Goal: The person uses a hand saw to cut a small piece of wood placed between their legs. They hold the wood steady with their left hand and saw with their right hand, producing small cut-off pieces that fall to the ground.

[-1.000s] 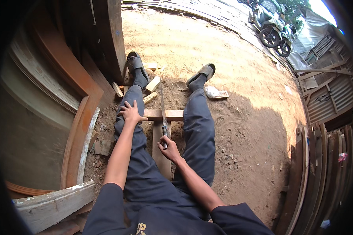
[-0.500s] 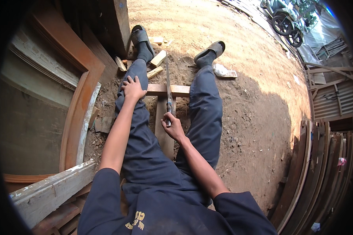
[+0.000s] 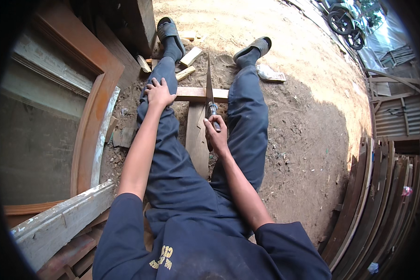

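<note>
Bare earth (image 3: 308,158) spreads around; the right hand (image 3: 216,134) grips a saw (image 3: 209,84) pointing away over crosswise timber (image 3: 190,94); the left hand (image 3: 159,94) rests splayed, grasping nothing visible.

The head camera looks steeply down from above the shirt (image 3: 196,259), facing forward over the legs (image 3: 247,123) toward the nearby saw (image 3: 209,86); its wide fisheye view reaches a motorbike (image 3: 343,21) far beyond the saw, rightward.
</note>
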`<state>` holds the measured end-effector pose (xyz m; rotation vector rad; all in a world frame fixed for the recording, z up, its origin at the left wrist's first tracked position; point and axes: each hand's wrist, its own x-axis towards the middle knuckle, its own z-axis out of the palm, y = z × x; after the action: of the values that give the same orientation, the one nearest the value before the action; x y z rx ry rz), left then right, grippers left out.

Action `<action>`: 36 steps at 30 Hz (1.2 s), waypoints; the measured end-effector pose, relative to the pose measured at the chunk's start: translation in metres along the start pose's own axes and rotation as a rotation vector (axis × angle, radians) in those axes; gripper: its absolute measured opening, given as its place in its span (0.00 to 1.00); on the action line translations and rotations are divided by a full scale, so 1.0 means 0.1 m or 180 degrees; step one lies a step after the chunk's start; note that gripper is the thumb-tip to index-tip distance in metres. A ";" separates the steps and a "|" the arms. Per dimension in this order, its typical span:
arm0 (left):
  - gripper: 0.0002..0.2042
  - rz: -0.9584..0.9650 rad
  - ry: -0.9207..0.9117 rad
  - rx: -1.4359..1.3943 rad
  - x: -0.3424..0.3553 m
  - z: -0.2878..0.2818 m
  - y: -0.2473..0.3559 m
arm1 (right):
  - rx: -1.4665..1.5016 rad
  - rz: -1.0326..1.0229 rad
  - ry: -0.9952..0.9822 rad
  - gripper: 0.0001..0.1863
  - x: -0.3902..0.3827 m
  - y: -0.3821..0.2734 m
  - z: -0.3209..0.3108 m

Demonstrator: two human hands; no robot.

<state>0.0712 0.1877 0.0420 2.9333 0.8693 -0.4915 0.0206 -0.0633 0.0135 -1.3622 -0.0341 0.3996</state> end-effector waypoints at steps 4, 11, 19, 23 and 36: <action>0.47 0.0020 -0.0018 0.0058 0.03 0.02 0.02 | 0.0481 0.0306 0.0266 0.09 0.08 -0.06 -0.16; 0.46 -0.0013 0.0013 0.0054 0.03 0.03 0.02 | 0.0553 0.0352 0.0166 0.09 0.10 -0.11 -0.17; 0.45 -0.0017 -0.0027 0.0089 0.03 0.02 0.05 | 0.0223 0.0399 0.0222 0.09 0.19 -0.17 -0.19; 0.45 -0.0027 0.0013 0.0130 0.01 0.04 0.06 | 0.0258 0.0483 0.0205 0.09 0.17 -0.28 -0.19; 0.43 -0.0024 0.0293 0.0184 0.02 0.11 0.06 | 0.0016 0.0727 0.0071 0.09 -0.40 -0.63 -0.21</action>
<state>0.0728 0.1827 0.0304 3.0280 0.8907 -0.3913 0.0053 -0.1040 0.0777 -1.3698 0.1420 0.5753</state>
